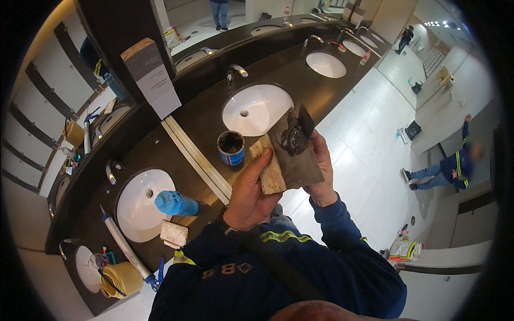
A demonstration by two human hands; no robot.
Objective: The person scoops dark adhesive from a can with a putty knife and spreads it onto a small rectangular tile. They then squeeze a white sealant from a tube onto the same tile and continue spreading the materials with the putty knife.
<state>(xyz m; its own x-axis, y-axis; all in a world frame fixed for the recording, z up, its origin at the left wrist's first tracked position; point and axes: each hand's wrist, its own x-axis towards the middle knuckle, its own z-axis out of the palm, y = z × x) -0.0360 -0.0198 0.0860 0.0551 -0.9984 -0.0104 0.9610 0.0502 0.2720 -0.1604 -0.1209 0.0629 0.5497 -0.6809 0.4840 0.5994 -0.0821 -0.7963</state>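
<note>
My left hand (250, 192) is closed round the wooden handle (266, 166) of a wide putty knife, its thumb along the wood. The knife's flat grey blade (300, 170) carries a lump of glossy dark brown paste (294, 138). At the blade's right edge is my right hand (323, 174), its fingers closed and partly hidden behind the metal. A thin dark scraper blade (307, 121) stands up beside the paste, just above the right hand's fingers; its lower end is hidden. Left of the knife, an open blue tin (232, 155) with dark paste inside stands on the counter.
The dark counter (201, 109) has several white basins (258, 109) with taps. Pale strips (195, 158) lie across it beside a tall box (152, 80). Nearby are a blue bottle (176, 203), a caulking gun (126, 246) and a yellow bucket (122, 279). Another person (447, 168) stands at right.
</note>
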